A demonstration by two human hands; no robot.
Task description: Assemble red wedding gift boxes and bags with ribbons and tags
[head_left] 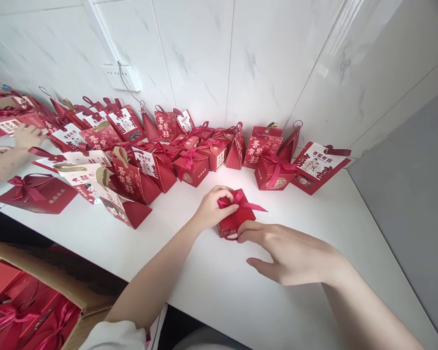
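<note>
Pale marbled tile makes up the wall beyond my hands, and a white table runs beneath them. On it, right between my left hand and my right hand, sits one small red box. Its ribbon is across the top, gathered at my left thumb, with one end lying out to the right, past my left fingertips; a thin loop shows at the near edge, just beside my right fingertips.

I judge this box nearly finished: it looks folded shut and the ribbon seems in place, though I cannot tell whether the knot is tight. Shaping the bow and straightening its ends look to be what is left. Past my left hand, red boxes with bows stand done, as far as I can see.

My left forearm comes up from the lower left, the hand curled over the box's far left corner, thumb and fingers pinching the ribbon. My right forearm reaches in from the lower right, back of the hand upward, fingers bent together against the box's near right edge, thumb spread well apart below them; it seems to grip nothing.
</note>
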